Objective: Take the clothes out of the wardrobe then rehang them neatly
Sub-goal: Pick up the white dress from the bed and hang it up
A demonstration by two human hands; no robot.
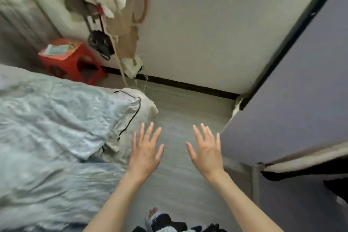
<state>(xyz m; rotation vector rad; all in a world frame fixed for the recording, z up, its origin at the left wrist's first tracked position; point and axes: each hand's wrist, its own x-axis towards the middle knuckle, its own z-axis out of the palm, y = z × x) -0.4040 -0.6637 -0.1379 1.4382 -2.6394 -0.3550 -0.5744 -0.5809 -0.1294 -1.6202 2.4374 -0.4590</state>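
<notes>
Both forearms reach out over the floor (180,111), left hand (146,153) and right hand (206,153) spread flat with grips wide and empty — apparently readying to start — while the grey wardrobe (293,88) stands at right, its clothes hidden.

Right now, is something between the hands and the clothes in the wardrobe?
Yes. The wardrobe's grey fabric cover hangs closed at the right, hiding the clothes. Both the left hand and right hand are open and empty over the floor.
</notes>
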